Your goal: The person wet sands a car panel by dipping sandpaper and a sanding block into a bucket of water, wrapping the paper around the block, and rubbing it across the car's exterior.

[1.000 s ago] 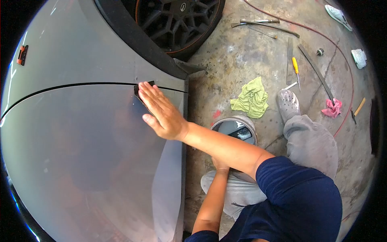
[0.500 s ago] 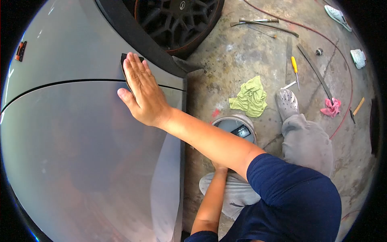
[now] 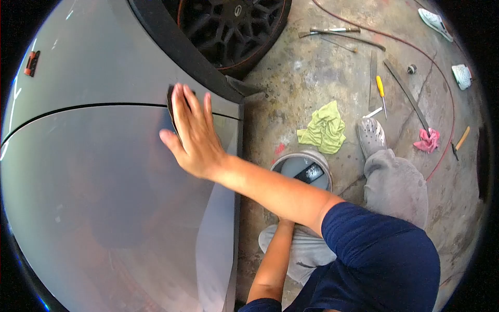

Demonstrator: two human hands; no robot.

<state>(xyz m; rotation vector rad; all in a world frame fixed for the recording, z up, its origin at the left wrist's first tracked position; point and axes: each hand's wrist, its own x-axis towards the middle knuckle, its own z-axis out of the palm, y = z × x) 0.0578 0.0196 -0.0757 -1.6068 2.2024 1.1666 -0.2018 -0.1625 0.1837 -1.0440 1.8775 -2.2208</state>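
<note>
Pressed flat under the fingers of my right hand (image 3: 195, 130) is a thin black pad (image 3: 170, 99), lying against the car's grey body panel (image 3: 119, 177). The fingers are stretched forward, with the thumb out to the left. They are across the dark seam between two panels, below the wheel arch. My left hand (image 3: 285, 221) is mostly hidden beneath my right forearm, by my knee, and its fingers do not show. Close to it stands a bucket (image 3: 328, 174) of greyish liquid with a dark block (image 3: 310, 173) inside.
A green cloth (image 3: 323, 127), a yellow screwdriver (image 3: 380, 86), metal bars (image 3: 408, 91), a pink cloth (image 3: 427, 140) and a hammer (image 3: 461, 138) lie on the floor. A red hose (image 3: 451, 93) curves around them. The wheel (image 3: 236, 34) is at the top.
My right hand and the black pad first moved up and left across the seam, then came back slightly down and right. The fingers are now more spread. My left arm has barely moved.
</note>
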